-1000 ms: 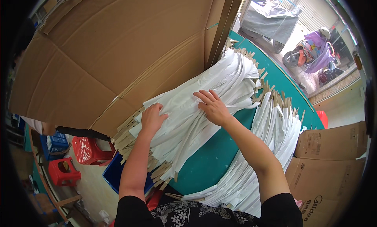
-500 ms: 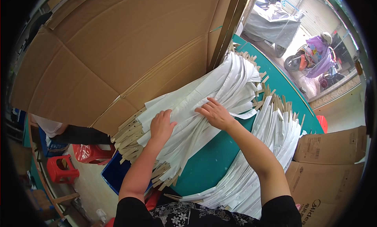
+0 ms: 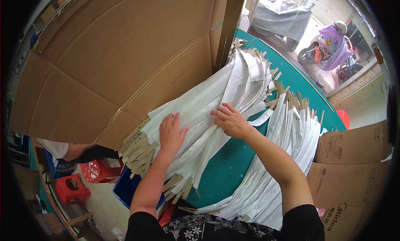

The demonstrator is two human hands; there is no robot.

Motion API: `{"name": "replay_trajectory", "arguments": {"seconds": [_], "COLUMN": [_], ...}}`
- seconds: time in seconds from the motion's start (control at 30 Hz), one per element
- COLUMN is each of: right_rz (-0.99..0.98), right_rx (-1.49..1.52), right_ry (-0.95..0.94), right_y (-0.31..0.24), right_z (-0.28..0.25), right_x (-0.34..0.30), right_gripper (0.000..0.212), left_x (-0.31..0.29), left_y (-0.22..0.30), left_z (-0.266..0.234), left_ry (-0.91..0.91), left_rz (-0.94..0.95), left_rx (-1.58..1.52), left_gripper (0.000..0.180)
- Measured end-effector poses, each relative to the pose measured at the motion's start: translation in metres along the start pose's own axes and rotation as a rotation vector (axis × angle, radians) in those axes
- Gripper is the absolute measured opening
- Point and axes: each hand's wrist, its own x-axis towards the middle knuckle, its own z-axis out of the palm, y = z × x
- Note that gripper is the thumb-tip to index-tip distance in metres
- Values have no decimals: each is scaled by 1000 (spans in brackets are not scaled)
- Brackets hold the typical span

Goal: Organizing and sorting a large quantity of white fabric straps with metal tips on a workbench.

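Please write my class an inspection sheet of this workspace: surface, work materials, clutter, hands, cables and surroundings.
Surface: green table, partly covered.
Work materials: left bundle and right bundle of white strips with brownish end pieces.
Clutter: cardboard box at right, cardboard panel at left.
Hands: left hand spread on the left bundle; right hand curled over it, grip unclear.
Cables: nothing seen.
Surroundings: red stools, another person's forearm, motorbike outside.

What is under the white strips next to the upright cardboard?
Green tabletop shows along one side of the white strips; tan pieces poke out at both ends. Whatever lies beneath their middle is covered.
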Motion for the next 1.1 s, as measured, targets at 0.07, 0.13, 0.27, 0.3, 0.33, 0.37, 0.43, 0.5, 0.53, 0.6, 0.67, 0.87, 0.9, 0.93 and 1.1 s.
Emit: {"name": "replay_trajectory", "arguments": {"seconds": [0.07,0.13,0.27,0.3,0.33,0.37,0.43,0.5,0.53,0.6,0.67,0.87,0.9,0.93,1.1], "right_rz": [-34,4,67,69,70,72,65,53,40,-15,-68,-157,-182,-208,-165], "right_rx": [-45,7,52,58,63,62,59,69,78,5,-68,-138,-141,-143,-175], "right_ry": [-2,-58,-55,-74,-93,-93,-119,-98,-76,-61,-46,30,56,83,96], "right_y": [1,5,8,9,10,11,14,13,13,17,20,16,15,13,13], "right_z": [-3,-2,-6,-7,-7,-5,1,1,0,6,8,4,2,2,16], "right_x": [-2,-4,0,1,2,1,-1,2,2,-1,-5,-28,-31,-33,-45], "right_gripper": [10,9,13,12,10,10,9,9,10,11,13,14,15,16,16], "left_x": [9,19,8,-1,-7,-10,-12,-13,-13,-14,-12,-8,-5,-2,2], "left_y": [-2,5,21,22,22,21,18,16,16,20,26,18,16,15,29], "left_z": [0,-8,-11,-8,-5,-2,1,2,2,4,3,8,8,8,9], "left_ry": [-7,-253,-240,-179,-118,-118,-166,-126,-85,-78,-73,-68,-96,-123,-153], "left_rz": [-71,-181,37,127,216,218,191,236,282,293,307,28,-30,-89,-115], "left_rx": [19,26,200,217,233,231,219,210,203,169,135,-69,-101,-131,-146], "left_gripper": [52,56,44,38,33,33,29,28,28,25,22,20,20,21,35]}}
